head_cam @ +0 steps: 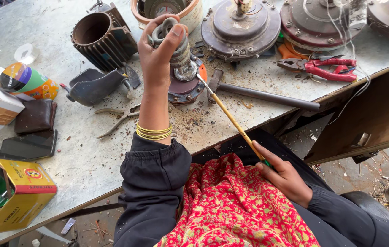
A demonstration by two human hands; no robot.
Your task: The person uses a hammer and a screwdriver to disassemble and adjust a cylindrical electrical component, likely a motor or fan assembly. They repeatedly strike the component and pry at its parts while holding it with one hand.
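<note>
My left hand [160, 50] is closed around the top of a metal motor shaft [181, 59] that stands upright near the middle of the table [89, 155], close to its front edge. My right hand [283, 176] grips a yellow screwdriver [231, 118] low over my lap, off the table; its tip touches the shaft's base. A hammer [263, 95] lies just beside it, red pliers [329, 68] farther right.

Left hand [160, 50] raised, forearm upright, fingers curled in closed grip; right hand [283, 176] low near lap, fingers pinched shut.
</note>
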